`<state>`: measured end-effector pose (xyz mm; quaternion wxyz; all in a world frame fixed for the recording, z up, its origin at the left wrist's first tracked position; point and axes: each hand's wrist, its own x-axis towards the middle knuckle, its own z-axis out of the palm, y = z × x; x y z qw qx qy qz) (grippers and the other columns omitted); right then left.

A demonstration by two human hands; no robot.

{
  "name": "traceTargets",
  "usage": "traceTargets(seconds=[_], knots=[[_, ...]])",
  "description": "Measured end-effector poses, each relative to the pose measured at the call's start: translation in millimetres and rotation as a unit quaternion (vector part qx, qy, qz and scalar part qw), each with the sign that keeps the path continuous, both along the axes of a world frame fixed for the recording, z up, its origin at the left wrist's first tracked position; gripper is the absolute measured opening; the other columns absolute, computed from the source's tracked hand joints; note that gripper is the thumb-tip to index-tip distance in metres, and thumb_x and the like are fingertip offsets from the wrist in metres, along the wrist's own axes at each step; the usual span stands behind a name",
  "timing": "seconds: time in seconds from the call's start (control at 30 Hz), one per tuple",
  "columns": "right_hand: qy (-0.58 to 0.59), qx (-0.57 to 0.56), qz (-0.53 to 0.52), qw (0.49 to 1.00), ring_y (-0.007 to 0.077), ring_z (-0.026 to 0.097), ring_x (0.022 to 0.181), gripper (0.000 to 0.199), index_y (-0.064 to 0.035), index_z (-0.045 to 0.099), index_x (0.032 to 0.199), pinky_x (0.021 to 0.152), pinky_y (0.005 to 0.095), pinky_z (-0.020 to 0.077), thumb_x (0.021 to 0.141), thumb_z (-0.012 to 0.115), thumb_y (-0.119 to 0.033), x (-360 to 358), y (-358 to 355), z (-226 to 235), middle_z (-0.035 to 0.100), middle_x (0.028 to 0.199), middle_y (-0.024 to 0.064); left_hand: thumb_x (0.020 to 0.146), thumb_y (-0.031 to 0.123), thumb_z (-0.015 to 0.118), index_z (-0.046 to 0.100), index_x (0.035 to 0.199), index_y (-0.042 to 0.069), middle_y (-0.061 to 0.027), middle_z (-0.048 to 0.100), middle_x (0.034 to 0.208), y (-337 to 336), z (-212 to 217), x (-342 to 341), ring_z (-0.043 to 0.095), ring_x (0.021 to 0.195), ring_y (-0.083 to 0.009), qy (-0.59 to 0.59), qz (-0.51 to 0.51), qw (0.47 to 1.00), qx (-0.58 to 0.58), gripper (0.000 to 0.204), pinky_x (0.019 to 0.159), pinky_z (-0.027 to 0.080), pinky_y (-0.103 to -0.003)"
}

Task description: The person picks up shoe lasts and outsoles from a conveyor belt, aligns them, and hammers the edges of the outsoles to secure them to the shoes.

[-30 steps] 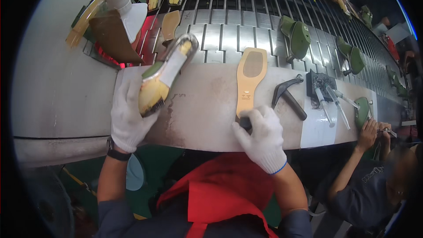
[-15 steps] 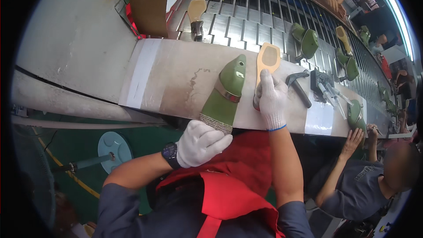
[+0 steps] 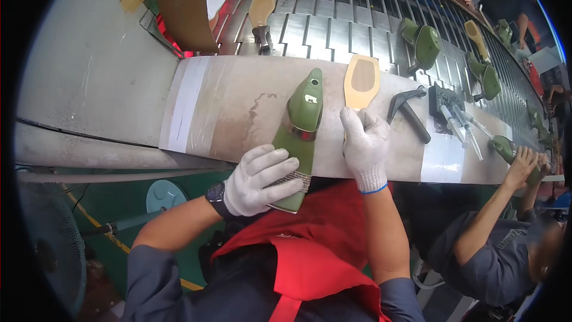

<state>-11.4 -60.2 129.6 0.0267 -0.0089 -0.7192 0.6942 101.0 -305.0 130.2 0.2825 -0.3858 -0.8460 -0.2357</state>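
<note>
A green shoe last (image 3: 295, 152) lies along the bench, its toe end pointing away from me. A metallic strap crosses its middle, and a sparkly braided band runs round it closer to me. My left hand (image 3: 262, 182), in a white knit glove, is closed over its near part, fingers across the braided band. Gripped in my gloved right hand (image 3: 364, 149) is a tan insole (image 3: 361, 80), its wide end with a darker patch sticking out beyond the fingers; the hand hides its narrow end.
Right of the insole lie a hammer (image 3: 411, 120) and a dark block (image 3: 441, 98) with translucent, syringe-like tools. Behind the bench a slatted metal conveyor (image 3: 339, 39) carries more lasts and insoles. A brown board (image 3: 186, 15) stands back left. A co-worker's hands (image 3: 521, 167) hold a green last at right.
The last has come nearer me, its near end now over the bench edge. My left hand has shifted from its end up over the braided band. The right hand still grips the insole.
</note>
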Motion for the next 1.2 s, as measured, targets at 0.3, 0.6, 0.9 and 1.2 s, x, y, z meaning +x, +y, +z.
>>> traceTargets(seconds=[0.3, 0.6, 0.9, 1.2], knots=[[-0.001, 0.049, 0.011, 0.999, 0.0099, 0.039, 0.060, 0.053, -0.0006, 0.048, 0.066, 0.055, 0.0381, 0.0356, 0.099, 0.081, -0.026, 1, -2, 14, 0.044, 0.060, 0.0034, 0.084, 0.015, 0.082, 0.073, 0.130, 0.018, -0.0051, 0.074, 0.139, 3, 10, 4, 0.063, 0.137, -0.0317, -0.025, -0.003, 0.997, -0.077, 0.047, 0.125, 0.043, -0.055], [0.049, 0.077, -0.085, 0.992, 0.0248, 0.072, 0.091, 0.031, 0.0054, 0.073, 0.098, 0.084, 0.0392, 0.0587, 0.092, 0.085, -0.022, 25, 5, 14, 0.070, 0.096, 0.0172, 0.086, 0.018, 0.083, 0.073, 0.135, 0.017, -0.0070, 0.072, 0.143, 9, 29, -6, 0.064, 0.139, -0.0318, -0.014, -0.046, 0.995, -0.086, 0.050, 0.127, 0.040, -0.056], [-0.068, -0.028, -0.040, 0.996, 0.0381, 0.071, 0.128, 0.028, 0.0015, 0.071, 0.122, 0.102, 0.0458, 0.0598, 0.096, 0.077, -0.005, 118, 36, 16, 0.057, 0.157, 0.0327, 0.097, 0.019, 0.075, 0.052, 0.156, -0.007, -0.0247, 0.064, 0.153, 17, 154, -45, 0.062, 0.144, -0.0328, -0.354, -0.028, 0.849, 0.392, 0.068, 0.122, 0.050, -0.046], [-0.315, -0.259, 0.082, 0.909, 0.0303, 0.078, 0.104, 0.048, 0.0094, 0.054, 0.148, 0.091, 0.0437, 0.0657, 0.110, 0.055, -0.019, 162, 32, 12, 0.074, 0.125, 0.0269, 0.098, 0.003, 0.066, 0.050, 0.159, -0.004, -0.0257, 0.069, 0.145, 7, 165, -70, 0.068, 0.137, -0.0323, -0.412, -0.092, 0.751, 0.508, 0.064, 0.118, 0.055, -0.046]])
